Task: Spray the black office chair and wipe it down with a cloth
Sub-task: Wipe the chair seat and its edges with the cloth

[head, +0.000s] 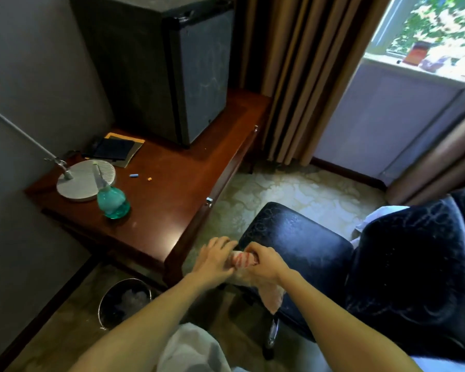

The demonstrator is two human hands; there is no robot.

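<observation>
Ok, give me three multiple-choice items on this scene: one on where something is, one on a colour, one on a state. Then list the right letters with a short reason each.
1. Where is the spray bottle?
A. On the wooden desk, beside the lamp base
B. On the chair seat
C. In the waste bin

2. What colour is the spray bottle?
A. Red
B. Teal green
C. Yellow

3. What are the hands doing with the cloth?
A. Both hold it, bunched, at the front edge of the chair seat
B. Only one hand touches it
C. It lies untouched on the floor

Answers:
1. A: the bottle stands on the desk, its nozzle overlapping the round lamp base.
2. B: its body is see-through teal green.
3. A: the left hand and right hand each have a grip on one end of the striped cloth over the black office chair.
</observation>
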